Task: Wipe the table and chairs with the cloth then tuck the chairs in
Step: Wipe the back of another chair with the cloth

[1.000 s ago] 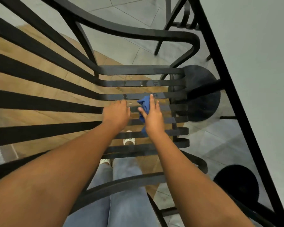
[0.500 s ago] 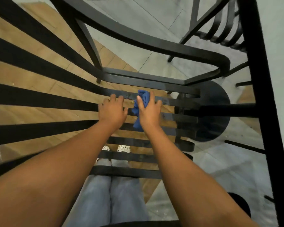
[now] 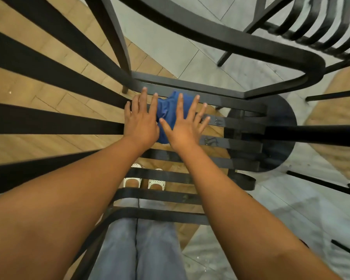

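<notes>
head view, looking straight down over a black slatted metal chair (image 3: 220, 138) from behind its backrest. both bare forearms reach forward onto the seat slats. the right hand (image 3: 185, 126) lies flat with fingers straight and spread wide, pressing a crumpled blue cloth (image 3: 167, 110) against the slats near the back of the seat; nothing is curled round the cloth, it is only pinned under the palm and fingers. the left hand (image 3: 140, 120) rests just beside it, touching the cloth's left edge, its fingers also straight and laid flat on the slats, holding nothing. through the gaps in the seat show the person's jeans (image 3: 137, 249), white perforated shoes (image 3: 143, 181), and a floor of wood planks and grey tiles (image 3: 170, 51). a round black pedestal base (image 3: 277, 136) sits on the floor under the right of the seat. part of a second black slatted chair (image 3: 315, 31) is at the top right. the worktop itself is not in this view.

the step in hand looks like wiping the chair seat. the next move probably calls for dragging the cloth along the remaining slats towards the front edge, keeping pressure so it does not slip through a gap; the armrests and backrest would follow, then the tucking in.

compared with half a second ago, the right hand's fingers have fanned out wider over the cloth, both hands sit slightly further up the seat, and the camera has tilted so the pale worktop edge has left the frame.
</notes>
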{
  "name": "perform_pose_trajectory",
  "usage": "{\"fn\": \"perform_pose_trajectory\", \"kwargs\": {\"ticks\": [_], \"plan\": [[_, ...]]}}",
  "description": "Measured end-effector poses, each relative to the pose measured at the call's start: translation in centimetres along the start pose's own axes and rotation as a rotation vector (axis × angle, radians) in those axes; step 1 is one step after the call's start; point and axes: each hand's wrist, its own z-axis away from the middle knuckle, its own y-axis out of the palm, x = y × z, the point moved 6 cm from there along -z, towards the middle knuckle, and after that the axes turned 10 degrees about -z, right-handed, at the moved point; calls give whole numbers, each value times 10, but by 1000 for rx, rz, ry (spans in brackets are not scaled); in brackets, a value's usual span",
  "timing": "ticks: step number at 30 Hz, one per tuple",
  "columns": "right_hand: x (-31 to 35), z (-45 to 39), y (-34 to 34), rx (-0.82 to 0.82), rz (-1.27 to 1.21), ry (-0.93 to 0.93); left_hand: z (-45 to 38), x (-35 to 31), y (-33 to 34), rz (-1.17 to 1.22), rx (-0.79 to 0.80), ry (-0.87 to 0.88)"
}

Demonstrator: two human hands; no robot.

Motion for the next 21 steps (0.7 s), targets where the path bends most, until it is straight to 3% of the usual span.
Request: {"fn": "perform_pose_trajectory", "kwargs": {"ticks": [5, 14, 21], "plan": [[7, -20, 20, 72, 57, -176, -10, 2, -2, -24, 24, 36], [55, -40, 56, -8, 123, -311, -20, 13, 3, 0, -58, 68], [-9, -35, 32, -199, 29, -266, -23, 1, 19, -114, -53, 181]]}}
